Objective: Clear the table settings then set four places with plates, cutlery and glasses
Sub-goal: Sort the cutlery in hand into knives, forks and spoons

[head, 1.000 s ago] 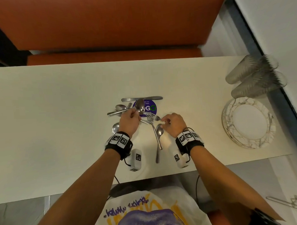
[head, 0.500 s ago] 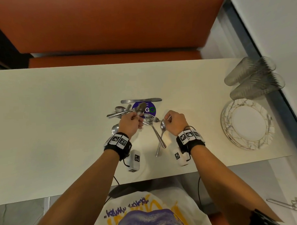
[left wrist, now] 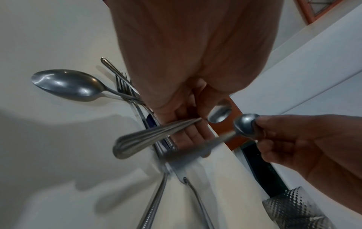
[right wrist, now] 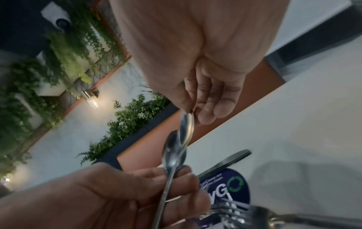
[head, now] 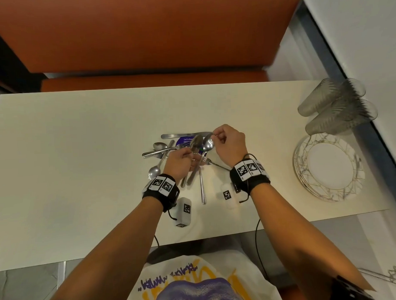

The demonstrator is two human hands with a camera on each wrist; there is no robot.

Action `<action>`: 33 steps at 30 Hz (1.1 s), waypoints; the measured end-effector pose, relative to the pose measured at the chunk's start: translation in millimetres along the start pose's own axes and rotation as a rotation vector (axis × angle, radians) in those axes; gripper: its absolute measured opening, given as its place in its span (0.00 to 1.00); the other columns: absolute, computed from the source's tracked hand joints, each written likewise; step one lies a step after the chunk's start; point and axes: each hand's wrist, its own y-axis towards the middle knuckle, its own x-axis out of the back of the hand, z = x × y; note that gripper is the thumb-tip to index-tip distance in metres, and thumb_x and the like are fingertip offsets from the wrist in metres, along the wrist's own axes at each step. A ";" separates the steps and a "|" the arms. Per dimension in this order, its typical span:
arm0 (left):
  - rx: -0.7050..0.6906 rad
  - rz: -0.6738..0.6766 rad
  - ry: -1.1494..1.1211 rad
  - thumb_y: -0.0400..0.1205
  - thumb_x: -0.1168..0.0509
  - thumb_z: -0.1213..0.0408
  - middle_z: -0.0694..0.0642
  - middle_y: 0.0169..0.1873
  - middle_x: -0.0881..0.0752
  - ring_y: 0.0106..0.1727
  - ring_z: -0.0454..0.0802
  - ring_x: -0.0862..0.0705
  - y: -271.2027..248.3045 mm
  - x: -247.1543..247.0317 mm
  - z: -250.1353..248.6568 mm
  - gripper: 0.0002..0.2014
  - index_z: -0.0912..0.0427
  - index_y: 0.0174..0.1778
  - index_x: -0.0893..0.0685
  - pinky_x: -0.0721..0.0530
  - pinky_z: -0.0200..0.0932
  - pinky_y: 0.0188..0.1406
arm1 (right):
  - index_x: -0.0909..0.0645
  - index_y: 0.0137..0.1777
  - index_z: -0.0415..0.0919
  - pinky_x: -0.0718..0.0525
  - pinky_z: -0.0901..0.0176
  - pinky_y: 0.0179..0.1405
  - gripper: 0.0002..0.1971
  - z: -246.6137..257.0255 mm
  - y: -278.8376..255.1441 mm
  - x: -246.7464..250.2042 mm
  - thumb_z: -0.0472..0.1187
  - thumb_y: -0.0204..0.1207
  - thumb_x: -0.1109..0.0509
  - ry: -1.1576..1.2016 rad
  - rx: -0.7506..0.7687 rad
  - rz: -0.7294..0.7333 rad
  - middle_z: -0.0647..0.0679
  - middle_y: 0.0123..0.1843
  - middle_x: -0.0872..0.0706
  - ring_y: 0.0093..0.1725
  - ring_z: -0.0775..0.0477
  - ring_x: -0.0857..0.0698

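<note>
While left hand [head: 178,163] grips spoons [head: 196,145], right hand [head: 229,144] pinches another's bowl.

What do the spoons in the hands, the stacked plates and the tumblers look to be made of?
Spoons: polished metal, probably stainless steel, with mirror-like highlights. Plates: glazed ceramic by the look, glossy white with marbled veining. Tumblers: clear and dimpled, glass or plastic; cannot tell which.
</note>
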 end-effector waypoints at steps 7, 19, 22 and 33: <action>0.043 0.027 -0.052 0.91 0.46 0.73 0.64 0.37 0.13 0.23 0.52 0.24 -5.7 -7.7 -3.9 0.13 0.71 0.61 0.16 0.32 0.44 0.23 | 0.14 0.54 0.43 0.21 0.74 0.40 0.06 5.1 0.9 -17.3 0.39 0.78 0.25 0.044 -0.006 0.015 0.54 0.40 0.13 0.36 0.62 0.17; 0.085 -0.097 0.017 0.94 0.46 0.64 0.51 0.28 0.27 0.23 0.43 0.33 -12.5 24.9 3.1 0.17 0.66 0.56 0.12 0.37 0.33 0.16 | 0.10 0.51 0.42 0.23 0.81 0.40 0.05 35.2 15.5 -51.7 0.38 0.80 0.28 0.049 0.079 0.112 0.56 0.40 0.12 0.38 0.65 0.17; 0.095 -0.215 0.038 0.92 0.45 0.65 0.50 0.28 0.25 0.25 0.43 0.32 -15.6 50.8 14.4 0.16 0.64 0.52 0.11 0.35 0.32 0.18 | 0.12 0.55 0.42 0.19 0.72 0.46 0.06 39.4 11.1 -74.0 0.39 0.83 0.30 0.056 0.087 0.201 0.54 0.46 0.12 0.43 0.60 0.15; 0.158 -0.522 -0.069 0.87 0.44 0.66 0.48 0.25 0.25 0.23 0.44 0.32 -45.7 141.8 52.1 0.16 0.62 0.47 0.10 0.35 0.37 0.22 | 0.14 0.66 0.45 0.29 0.43 0.77 0.15 48.9 -5.7 -151.1 0.36 0.80 0.28 -0.664 0.563 0.695 0.45 0.82 0.30 0.76 0.39 0.30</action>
